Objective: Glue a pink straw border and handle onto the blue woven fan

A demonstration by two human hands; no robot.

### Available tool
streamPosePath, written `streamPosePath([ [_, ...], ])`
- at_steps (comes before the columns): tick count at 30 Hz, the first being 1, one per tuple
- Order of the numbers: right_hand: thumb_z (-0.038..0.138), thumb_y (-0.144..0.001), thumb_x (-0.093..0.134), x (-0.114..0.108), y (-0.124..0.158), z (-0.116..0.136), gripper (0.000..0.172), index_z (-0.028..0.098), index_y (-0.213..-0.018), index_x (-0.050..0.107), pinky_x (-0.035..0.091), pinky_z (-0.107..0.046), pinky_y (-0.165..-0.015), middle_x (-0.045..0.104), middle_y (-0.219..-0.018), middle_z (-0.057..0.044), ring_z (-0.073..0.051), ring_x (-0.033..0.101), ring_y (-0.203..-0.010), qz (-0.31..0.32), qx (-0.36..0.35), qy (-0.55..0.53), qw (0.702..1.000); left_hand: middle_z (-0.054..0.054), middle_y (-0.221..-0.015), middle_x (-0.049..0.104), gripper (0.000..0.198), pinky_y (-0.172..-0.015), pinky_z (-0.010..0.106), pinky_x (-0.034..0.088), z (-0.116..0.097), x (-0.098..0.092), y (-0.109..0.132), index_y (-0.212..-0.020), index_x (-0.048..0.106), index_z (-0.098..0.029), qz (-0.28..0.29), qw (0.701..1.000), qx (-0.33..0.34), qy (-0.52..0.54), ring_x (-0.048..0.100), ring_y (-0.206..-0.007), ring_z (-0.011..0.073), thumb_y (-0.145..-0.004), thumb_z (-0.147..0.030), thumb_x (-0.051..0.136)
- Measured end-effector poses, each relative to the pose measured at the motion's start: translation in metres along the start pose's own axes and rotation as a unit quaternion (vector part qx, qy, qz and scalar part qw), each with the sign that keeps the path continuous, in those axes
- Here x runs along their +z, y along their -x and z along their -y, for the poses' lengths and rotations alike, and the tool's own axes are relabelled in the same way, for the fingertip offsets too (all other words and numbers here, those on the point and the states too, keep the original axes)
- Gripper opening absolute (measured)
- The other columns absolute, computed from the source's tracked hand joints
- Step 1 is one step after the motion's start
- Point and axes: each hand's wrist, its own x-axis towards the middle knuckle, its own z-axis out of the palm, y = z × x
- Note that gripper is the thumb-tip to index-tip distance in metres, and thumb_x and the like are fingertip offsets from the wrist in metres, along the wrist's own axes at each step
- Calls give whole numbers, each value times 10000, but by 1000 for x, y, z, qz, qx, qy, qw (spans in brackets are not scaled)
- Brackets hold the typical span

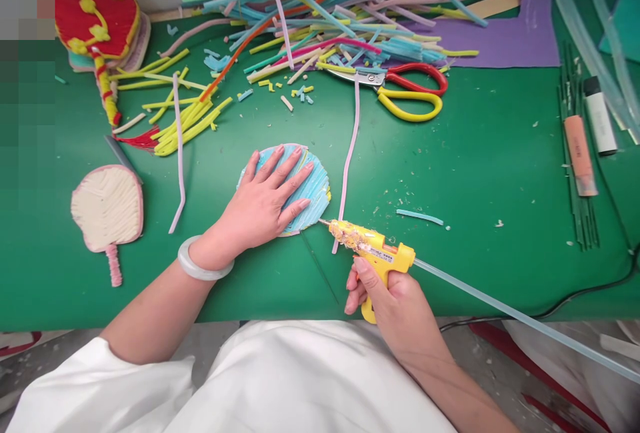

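My left hand (pixel 267 193) lies flat with fingers spread on a round blue fan-shaped piece (pixel 314 183) made of pipe-cleaner strips, with yellow showing at its right edge. A thin dark stick (pixel 320 266) extends from under the piece towards me. My right hand (pixel 387 286) is wrapped around the handle of a yellow hot glue gun (pixel 400 258). The gun's nozzle meets the lower right edge of the blue piece. A long translucent glue stick (pixel 500 310) runs out of the back of the gun. Just beyond the nozzle lies a lilac pipe cleaner (pixel 350 153).
Scissors (pixel 413 90) with red and yellow handles lie beneath a heap of coloured pipe cleaners (pixel 320 13). A cream fan (pixel 107 210) and a red fan (pixel 100 16) are at left. Dark wire stems (pixel 583 220), an orange tube (pixel 580 153) and a black cord (pixel 575 293) lie at right.
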Motion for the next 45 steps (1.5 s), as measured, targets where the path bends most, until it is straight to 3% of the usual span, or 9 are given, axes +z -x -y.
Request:
streamPosePath([
  [21,862,-707,470,-3,-2,2,655,218,-639,572,478,-274,-593,665,-544,-56,-175,617,-567,3,-8,24,1000,59,-1643,204,588,-1206,585,68,0,0,0,-1564,249,-276,3,1000,-4,1,120,-1525,315,-1018,-479,328],
  [45,856,-668,558,-2,-5,2,644,215,-613,544,494,-255,-577,593,-468,-2,-153,604,-507,-5,-5,-48,999,65,-1646,192,589,-1208,572,58,0,-1,0,-1558,274,-238,8,1000,-1,-13,121,-1524,319,-1025,-487,306],
])
